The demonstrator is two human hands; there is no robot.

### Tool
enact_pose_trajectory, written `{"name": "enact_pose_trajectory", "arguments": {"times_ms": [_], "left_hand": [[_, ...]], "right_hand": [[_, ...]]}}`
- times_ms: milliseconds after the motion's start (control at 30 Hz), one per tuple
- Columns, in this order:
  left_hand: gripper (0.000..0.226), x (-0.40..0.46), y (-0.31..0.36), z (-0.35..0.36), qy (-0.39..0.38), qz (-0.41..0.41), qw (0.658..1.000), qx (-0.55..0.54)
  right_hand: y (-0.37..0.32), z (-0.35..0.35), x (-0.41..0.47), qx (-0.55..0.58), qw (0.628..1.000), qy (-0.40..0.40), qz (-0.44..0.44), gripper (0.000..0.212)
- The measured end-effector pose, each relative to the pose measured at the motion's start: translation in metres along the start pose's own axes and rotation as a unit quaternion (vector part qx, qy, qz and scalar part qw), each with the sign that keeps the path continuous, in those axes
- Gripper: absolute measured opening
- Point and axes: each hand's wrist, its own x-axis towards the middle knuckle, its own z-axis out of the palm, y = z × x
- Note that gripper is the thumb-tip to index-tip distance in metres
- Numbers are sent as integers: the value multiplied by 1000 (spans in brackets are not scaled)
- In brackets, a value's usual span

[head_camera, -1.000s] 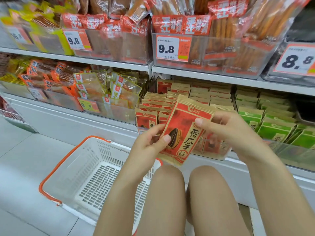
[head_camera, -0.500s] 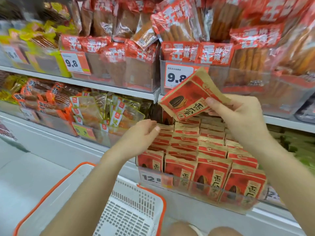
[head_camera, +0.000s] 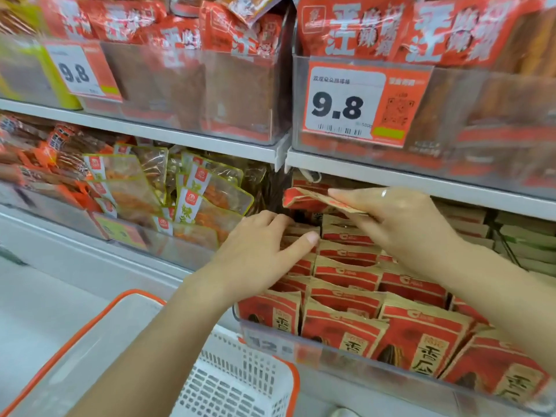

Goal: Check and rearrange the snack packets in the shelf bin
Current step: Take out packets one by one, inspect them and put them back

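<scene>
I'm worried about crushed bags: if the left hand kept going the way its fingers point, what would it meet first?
Probably the back-row packets: the left hand already has its fingertips at their tops, pointing deeper into the bin. Depth is unclear.

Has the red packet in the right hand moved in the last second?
Yes. The red packet, held by the right hand, went from in front of the bin's front wall to its back, under the shelf edge.
</scene>
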Motion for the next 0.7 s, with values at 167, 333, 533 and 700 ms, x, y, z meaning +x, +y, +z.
{"name": "enact_pose_trajectory", "arguments": {"times_ms": [167,333,533,700], "left_hand": [[68,-2,3,-1,-3,-13,1000,-13],[65,-4,5,-2,-10,-12,1000,-12],[62,-5,6,-3,-14,-12,1000,-9],[61,-6,6,-2,-16,-12,1000,-11]], "right_hand": [[-3,12,14,-55,994,-76,56,34],[-11,28,28,-73,971,-142,178,32],[-2,44,43,-59,935,-177,300,36],[-16,34,30,-79,948,-137,275,42]]}}
